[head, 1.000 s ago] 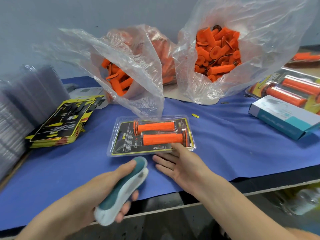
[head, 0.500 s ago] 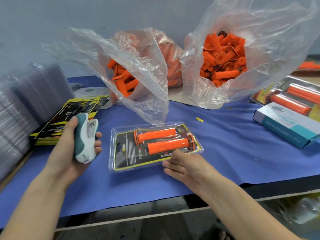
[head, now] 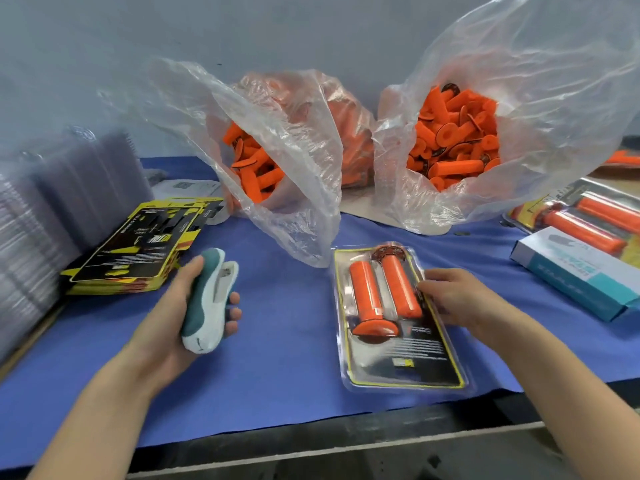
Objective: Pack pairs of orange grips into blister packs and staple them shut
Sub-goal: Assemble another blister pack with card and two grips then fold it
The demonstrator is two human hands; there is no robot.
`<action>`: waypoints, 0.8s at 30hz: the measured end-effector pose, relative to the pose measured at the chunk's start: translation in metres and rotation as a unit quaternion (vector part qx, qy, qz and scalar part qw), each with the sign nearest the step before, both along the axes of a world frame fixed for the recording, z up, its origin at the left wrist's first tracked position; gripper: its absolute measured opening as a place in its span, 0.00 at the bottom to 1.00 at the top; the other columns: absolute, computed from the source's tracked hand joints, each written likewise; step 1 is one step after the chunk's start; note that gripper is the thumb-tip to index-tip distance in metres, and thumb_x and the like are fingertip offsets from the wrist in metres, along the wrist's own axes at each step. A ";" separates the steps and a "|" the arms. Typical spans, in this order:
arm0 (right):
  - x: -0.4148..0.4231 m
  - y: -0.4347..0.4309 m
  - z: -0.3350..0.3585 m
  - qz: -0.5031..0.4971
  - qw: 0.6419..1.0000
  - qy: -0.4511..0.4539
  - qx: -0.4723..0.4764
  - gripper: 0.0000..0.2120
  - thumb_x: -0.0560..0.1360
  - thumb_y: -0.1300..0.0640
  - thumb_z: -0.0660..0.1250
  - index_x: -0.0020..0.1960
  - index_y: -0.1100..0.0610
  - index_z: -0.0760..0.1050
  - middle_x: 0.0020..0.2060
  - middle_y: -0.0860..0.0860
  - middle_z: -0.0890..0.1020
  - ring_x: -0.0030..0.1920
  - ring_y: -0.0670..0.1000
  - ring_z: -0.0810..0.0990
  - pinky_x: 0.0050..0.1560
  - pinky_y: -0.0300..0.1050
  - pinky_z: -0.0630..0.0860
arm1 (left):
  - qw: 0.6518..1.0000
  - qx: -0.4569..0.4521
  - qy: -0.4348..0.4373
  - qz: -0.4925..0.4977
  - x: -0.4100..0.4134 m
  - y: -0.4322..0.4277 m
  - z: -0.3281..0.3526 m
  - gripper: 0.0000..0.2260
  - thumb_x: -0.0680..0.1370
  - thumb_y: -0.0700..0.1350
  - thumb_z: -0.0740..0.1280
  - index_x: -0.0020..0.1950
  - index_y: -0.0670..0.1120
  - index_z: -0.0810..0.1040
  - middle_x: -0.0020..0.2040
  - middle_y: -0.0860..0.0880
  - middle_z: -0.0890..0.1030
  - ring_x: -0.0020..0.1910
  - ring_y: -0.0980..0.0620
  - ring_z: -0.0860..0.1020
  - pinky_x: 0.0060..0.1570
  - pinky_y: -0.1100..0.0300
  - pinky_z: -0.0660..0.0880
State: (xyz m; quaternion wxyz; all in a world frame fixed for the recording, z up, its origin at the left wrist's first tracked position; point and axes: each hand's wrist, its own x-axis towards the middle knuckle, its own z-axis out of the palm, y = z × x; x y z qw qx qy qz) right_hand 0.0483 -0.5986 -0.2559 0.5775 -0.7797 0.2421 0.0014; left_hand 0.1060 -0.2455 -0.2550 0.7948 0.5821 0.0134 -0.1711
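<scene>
Blister pack (head: 415, 358): now turned lengthwise; clear glossy shell, two cylindrical orange grips (head: 367, 296) inside.
Right hand (head: 460, 299): straight fingers on pack's right edge.
Left hand (head: 166, 320): gripping rounded teal stapler (head: 204, 306), leftward.

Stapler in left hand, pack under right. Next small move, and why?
Probably carry the stapler to an edge of the blister pack: both orange grips sit inside, the right hand rests on it, the left hand holds the stapler apart.
</scene>
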 end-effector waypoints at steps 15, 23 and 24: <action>0.048 0.051 0.010 0.153 0.935 -0.141 -0.288 0.15 0.81 0.55 0.63 0.66 0.49 0.77 0.58 0.49 0.83 0.56 0.47 0.80 0.53 0.42 0.73 | 0.982 0.055 -0.080 -0.161 -0.039 -0.069 -0.015 0.28 0.70 0.67 0.65 0.58 0.49 0.83 0.58 0.42 0.83 0.55 0.42 0.82 0.53 0.51 0.80; -0.074 0.083 0.017 0.132 0.797 -0.309 -0.501 0.11 0.74 0.39 0.63 0.46 0.46 0.76 0.43 0.43 0.77 0.43 0.49 0.76 0.46 0.47 0.73 | 0.980 0.092 -0.155 -0.078 -0.042 -0.083 -0.022 0.34 0.72 0.68 0.64 0.57 0.38 0.80 0.51 0.42 0.85 0.54 0.42 0.83 0.56 0.52 0.79; -0.085 0.081 0.008 0.156 0.778 -0.290 -0.536 0.13 0.72 0.38 0.63 0.46 0.46 0.77 0.43 0.43 0.78 0.44 0.50 0.78 0.46 0.47 0.75 | 0.980 0.100 -0.157 -0.064 -0.042 -0.082 -0.022 0.33 0.72 0.67 0.64 0.56 0.38 0.80 0.50 0.43 0.86 0.53 0.43 0.83 0.55 0.54 0.79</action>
